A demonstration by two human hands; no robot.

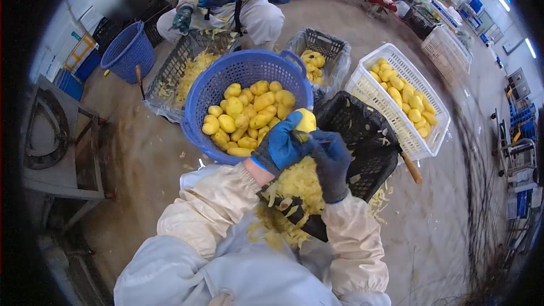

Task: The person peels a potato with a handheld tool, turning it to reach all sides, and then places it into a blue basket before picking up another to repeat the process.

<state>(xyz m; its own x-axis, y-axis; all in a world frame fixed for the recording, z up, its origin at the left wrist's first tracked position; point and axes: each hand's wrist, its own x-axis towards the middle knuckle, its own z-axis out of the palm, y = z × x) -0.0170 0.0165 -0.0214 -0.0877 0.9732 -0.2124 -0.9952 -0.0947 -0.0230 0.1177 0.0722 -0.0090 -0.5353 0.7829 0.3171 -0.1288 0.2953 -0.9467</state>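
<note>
My left hand, in a blue glove, grips a peeled yellow potato that sticks up above the fingers. Close against it, my right hand in a darker glove has its fingers closed. A small dark piece shows between the hands, but what the right hand holds is too blurred to name. Below both hands, yellow peelings are heaped in a black crate. Just left of my hands stands a blue basket with many peeled potatoes.
A white crate of potatoes stands to the right. A wooden handle juts from the black crate's edge. Across from me sits a co-worker holding a potato, behind a lined crate of peelings. A metal stand is at left.
</note>
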